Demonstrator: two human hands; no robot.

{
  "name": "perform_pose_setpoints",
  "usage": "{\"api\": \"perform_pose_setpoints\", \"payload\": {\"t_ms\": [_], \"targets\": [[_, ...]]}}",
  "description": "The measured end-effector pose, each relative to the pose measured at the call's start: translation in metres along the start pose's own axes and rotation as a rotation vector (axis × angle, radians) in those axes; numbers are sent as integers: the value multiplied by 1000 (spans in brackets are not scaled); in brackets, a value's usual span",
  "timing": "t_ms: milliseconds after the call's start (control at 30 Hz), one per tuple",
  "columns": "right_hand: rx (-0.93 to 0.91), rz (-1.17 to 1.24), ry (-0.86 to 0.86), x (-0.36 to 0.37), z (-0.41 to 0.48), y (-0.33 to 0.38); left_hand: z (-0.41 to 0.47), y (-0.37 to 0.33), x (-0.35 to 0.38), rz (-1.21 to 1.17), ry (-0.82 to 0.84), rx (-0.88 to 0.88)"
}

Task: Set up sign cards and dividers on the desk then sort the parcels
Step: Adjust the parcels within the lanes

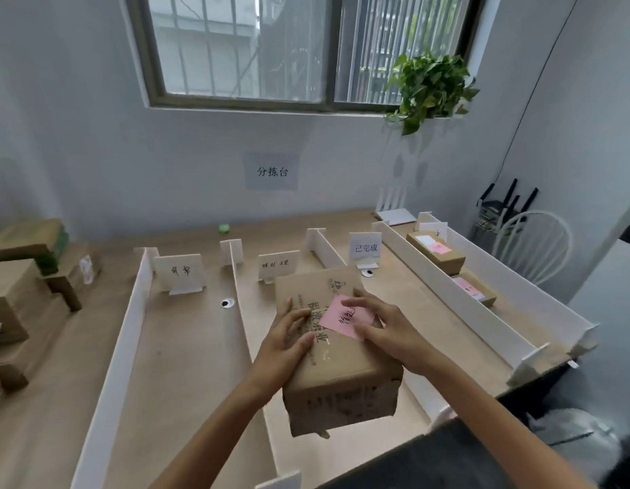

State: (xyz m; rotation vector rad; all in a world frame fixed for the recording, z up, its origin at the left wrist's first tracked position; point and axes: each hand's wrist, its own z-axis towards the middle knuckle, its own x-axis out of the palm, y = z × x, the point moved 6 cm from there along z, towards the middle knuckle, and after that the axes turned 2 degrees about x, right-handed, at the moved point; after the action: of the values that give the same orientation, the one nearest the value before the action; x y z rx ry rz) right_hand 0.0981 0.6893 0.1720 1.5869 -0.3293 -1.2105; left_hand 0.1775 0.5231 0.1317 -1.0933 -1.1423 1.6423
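Sorting step; box (341, 382) in middle lane of counter (186, 347), near front; left hand (289, 333) open, flat on its top; right hand (387, 330) open, pressing note (341, 317) down; next, likely: read note, match card (278, 264), place box.

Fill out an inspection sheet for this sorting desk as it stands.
Surface: light wooden desk, split into lanes by white foam-board dividers.
Job's things: white sign cards stand at the lanes' far ends; big brown cardboard parcel bearing a pink sticky note at the near middle; two small brown parcels in the rightmost lane; more brown boxes stacked at left.
Clutter: small green object by the back wall.
Grippers: left hand lies flat on the parcel's top; right hand presses the note.
Cables: black cable runs up the right wall above a black-antenna router.
Surroundings: window, leafy green plant, white chair, paper wall sign.
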Motion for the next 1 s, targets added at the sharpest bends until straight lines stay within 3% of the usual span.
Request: {"api": "perform_pose_setpoints", "payload": {"t_ms": [267, 500, 600, 767, 1000], "targets": [[12, -116, 58, 21, 143, -71, 124, 91, -8, 20, -73, -136], [11, -382, 433, 102, 288, -124, 225, 204, -55, 206, -160, -275], [36, -351, 478, 124, 338, -149, 261, 244, -68, 296, -167, -288], [102, -288, 563, 157, 371, -201, 284, 300, -74, 490, -81, -326], [31, -400, 625, 184, 405, -233, 310, 325, -83, 1032, -97, -290]]}}
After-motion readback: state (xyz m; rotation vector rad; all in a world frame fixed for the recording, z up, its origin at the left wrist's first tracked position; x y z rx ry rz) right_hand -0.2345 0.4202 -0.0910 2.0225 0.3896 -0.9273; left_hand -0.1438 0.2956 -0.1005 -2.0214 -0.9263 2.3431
